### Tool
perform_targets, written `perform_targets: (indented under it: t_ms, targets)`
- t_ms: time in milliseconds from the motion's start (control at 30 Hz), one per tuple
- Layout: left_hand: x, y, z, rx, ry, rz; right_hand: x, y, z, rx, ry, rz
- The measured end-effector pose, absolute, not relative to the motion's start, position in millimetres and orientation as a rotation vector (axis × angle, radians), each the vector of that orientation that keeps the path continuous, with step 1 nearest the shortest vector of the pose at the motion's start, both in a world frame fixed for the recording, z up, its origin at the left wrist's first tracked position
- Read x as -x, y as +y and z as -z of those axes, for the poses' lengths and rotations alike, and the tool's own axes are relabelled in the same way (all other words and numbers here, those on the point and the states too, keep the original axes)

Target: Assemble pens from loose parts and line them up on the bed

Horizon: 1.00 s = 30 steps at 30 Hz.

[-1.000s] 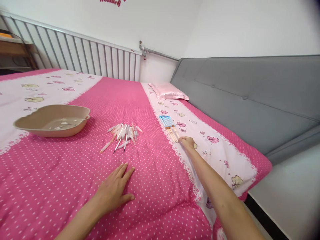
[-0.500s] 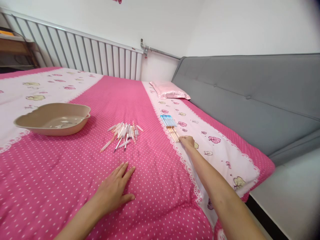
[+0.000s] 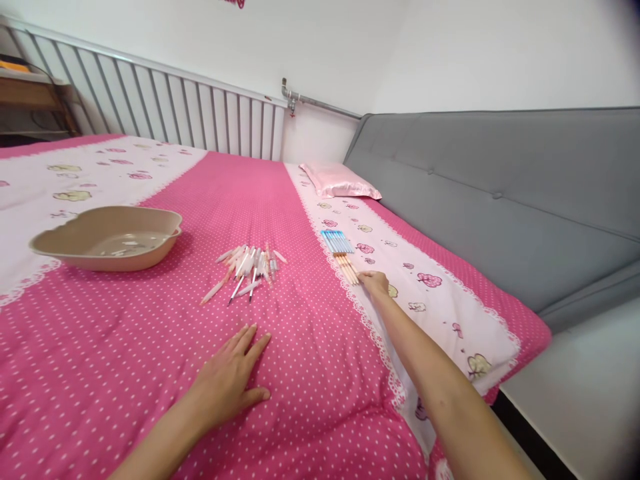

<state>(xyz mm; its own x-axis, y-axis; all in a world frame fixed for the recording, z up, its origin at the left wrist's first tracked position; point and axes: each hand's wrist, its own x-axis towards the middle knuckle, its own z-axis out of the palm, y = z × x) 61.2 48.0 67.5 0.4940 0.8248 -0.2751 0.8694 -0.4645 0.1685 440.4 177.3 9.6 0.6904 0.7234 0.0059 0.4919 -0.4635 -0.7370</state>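
A pink bedspread (image 3: 320, 407) stretches before me across the room; on it, a tan basin (image 3: 115, 263) sits at nine o'clock from a crisscrossed heap of pens (image 3: 257, 261); at the heap's six o'clock, the left hand (image 3: 227, 373) lies palm down, fingers loosely spread, gripping nothing; at three o'clock, the right hand (image 3: 374, 283) draws thumb and fingers together, though whether they clasp a pen I cannot tell; a neat row of blue pens (image 3: 336, 241) lies at that hand's ten o'clock; a narrower row of peach pens (image 3: 346, 268) runs from it toward those fingertips; each looks light, stiff and smooth, likely to roll if nudged, probably best pinched mid-barrel.
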Motion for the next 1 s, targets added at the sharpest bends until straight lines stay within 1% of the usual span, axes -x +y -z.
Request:
perform_targets:
  t_ms: [700, 1000]
  targets:
    - [-60.6, 47.6, -66.9, -2.443, 1.423, 0.193, -435.9, 169.1, -8.9, 2.097, -0.99, -0.413]
    - [-61.2, 43.5, -70.9, -2.436, 1.398, 0.157, -412.6, 165.3, -34.9, 2.062, -1.034, -0.196]
